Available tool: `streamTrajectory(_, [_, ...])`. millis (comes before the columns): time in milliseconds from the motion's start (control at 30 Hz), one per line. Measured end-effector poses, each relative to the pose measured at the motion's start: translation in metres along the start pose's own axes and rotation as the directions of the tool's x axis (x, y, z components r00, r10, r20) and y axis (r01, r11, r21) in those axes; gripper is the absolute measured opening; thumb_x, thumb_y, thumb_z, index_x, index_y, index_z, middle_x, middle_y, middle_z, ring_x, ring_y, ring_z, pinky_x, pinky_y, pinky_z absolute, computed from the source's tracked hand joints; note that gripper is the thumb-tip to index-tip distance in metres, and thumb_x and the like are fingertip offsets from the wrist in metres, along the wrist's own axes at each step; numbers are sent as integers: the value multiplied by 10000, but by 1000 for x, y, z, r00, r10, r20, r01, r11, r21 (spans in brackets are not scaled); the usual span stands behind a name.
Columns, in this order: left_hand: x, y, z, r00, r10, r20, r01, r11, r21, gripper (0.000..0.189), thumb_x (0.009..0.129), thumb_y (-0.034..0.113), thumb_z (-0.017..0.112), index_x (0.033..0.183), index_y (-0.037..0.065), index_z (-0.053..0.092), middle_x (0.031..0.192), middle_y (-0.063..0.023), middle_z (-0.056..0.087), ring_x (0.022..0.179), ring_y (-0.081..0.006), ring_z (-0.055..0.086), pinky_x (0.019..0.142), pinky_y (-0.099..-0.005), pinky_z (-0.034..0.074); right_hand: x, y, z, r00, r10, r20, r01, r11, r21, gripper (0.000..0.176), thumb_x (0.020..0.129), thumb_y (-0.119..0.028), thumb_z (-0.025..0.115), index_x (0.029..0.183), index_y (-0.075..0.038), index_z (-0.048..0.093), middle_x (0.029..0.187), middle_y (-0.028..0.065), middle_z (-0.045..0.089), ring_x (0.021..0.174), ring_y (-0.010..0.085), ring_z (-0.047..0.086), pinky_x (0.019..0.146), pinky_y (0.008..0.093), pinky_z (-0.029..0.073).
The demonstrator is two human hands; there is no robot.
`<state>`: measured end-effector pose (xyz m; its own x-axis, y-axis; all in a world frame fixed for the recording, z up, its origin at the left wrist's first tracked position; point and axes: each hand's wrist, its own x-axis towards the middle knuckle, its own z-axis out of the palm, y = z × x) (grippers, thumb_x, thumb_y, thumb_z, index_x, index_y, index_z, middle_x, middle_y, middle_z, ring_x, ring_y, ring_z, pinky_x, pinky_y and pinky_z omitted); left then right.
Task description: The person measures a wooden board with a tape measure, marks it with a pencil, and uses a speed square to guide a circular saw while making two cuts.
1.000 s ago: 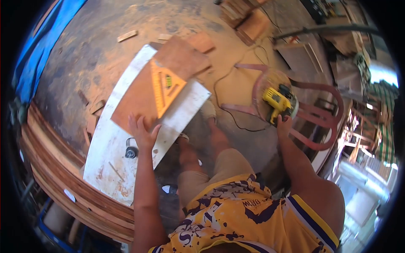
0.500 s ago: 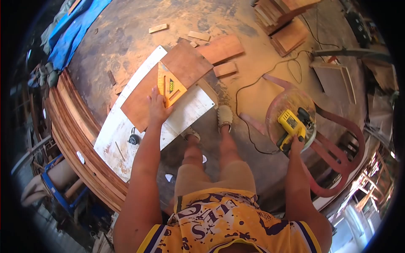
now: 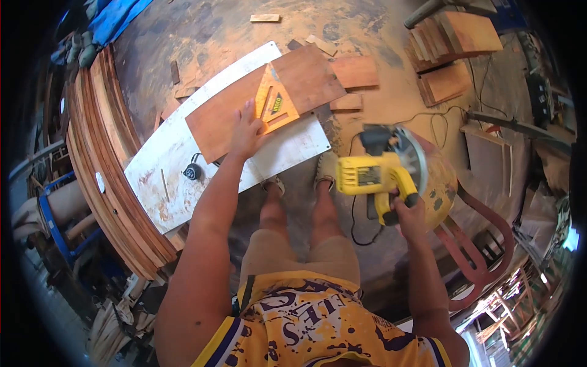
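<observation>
A reddish-brown wooden board (image 3: 220, 116) lies across a white curved panel (image 3: 147, 183). On the board rests a yellow triangular square (image 3: 276, 109), its long edge running across the wood. My left hand (image 3: 246, 133) lies on the board and against the square's lower left corner, fingers apart and pressing down. My right hand (image 3: 408, 214) grips the rear handle of a yellow circular saw (image 3: 370, 174), held up in the air to the right of the board, with its round blade side facing right. A black tape measure (image 3: 192, 171) sits on the white panel.
A red metal chair with a round seat (image 3: 441, 196) stands at the right. The black cord (image 3: 354, 226) trails over the floor. Wood stacks (image 3: 449, 82) lie at the upper right, long planks (image 3: 98, 165) at the left, and offcuts (image 3: 265, 18) beyond the panel.
My right hand has lifted the saw off the chair seat and brought it left and nearer. My left hand stays at the square. The whole view has shifted.
</observation>
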<state>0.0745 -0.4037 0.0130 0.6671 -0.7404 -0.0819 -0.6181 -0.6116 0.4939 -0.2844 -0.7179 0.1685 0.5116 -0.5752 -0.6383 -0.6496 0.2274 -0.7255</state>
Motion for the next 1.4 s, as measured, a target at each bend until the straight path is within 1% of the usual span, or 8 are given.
streamTrajectory(200, [-4, -6, 1, 999, 32, -3, -32, 994, -106, 321, 775, 192, 829, 834, 85, 533, 1639, -269, 189, 1525, -441, 177, 1216, -597, 100, 21, -64, 109, 978, -185, 99, 196, 974, -116, 228, 879, -23, 644, 1104, 15, 650, 924, 40, 671, 799, 87, 611, 723, 264, 503])
streamTrajectory(367, [-4, -5, -2, 999, 41, -27, -44, 993, -109, 288, 747, 184, 823, 891, 90, 593, 1608, -257, 271, 1509, -413, 243, 1215, -579, 160, 28, -68, 147, 960, -240, 145, 270, 928, -256, 230, 878, -26, 647, 1105, 9, 647, 900, 43, 667, 780, 86, 608, 719, 262, 501])
streamTrajectory(467, [-6, -8, -2, 998, 53, -37, -57, 991, -123, 287, 758, 194, 816, 911, 103, 591, 1607, -250, 276, 1510, -403, 241, 1213, -576, 165, 24, -72, 153, 971, -176, 165, 227, 894, -386, 218, 881, -33, 648, 1097, -4, 645, 880, 33, 655, 764, 86, 600, 707, 257, 496])
streamTrajectory(533, [-5, -7, -2, 999, 44, -17, -45, 994, -102, 284, 772, 215, 803, 921, 109, 585, 1609, -243, 276, 1511, -394, 237, 1211, -577, 171, 21, -74, 153, 970, -171, 170, 214, 936, -279, 202, 880, -32, 645, 1081, -16, 643, 869, 25, 642, 760, 84, 590, 702, 252, 487])
streamTrajectory(933, [-6, -11, 8, 994, 54, -97, -62, 995, -75, 300, 760, 250, 782, 969, 93, 636, 1594, -220, 317, 1506, -360, 261, 1220, -536, 190, 26, -71, 150, 946, -197, 257, 272, 915, -299, 213, 906, -23, 634, 1118, -18, 623, 969, 21, 641, 849, 90, 589, 762, 257, 491])
streamTrajectory(1000, [-5, -10, 7, 985, 54, -163, -74, 991, -116, 237, 748, 201, 780, 839, 101, 585, 1598, -211, 331, 1494, -360, 295, 1218, -526, 200, 27, -70, 149, 942, -210, 260, 284, 913, -291, 210, 910, -24, 635, 1119, -18, 622, 971, 20, 641, 849, 89, 590, 762, 256, 491])
streamTrajectory(1100, [-6, -10, 5, 993, 43, -110, -49, 997, -56, 282, 771, 258, 760, 973, 92, 653, 1581, -197, 355, 1499, -317, 292, 1229, -510, 194, 27, -68, 148, 942, -196, 271, 271, 922, -277, 210, 910, -24, 643, 1119, -15, 625, 972, 23, 642, 842, 85, 593, 755, 255, 493])
streamTrajectory(1400, [-6, -8, 0, 998, 10, -66, -14, 998, -61, 219, 783, 232, 743, 921, 80, 664, 1589, -196, 345, 1503, -314, 291, 1241, -526, 169, 25, -69, 148, 937, -226, 266, 293, 925, -244, 222, 904, -3, 639, 1126, -4, 632, 977, 32, 650, 836, 86, 608, 748, 247, 498])
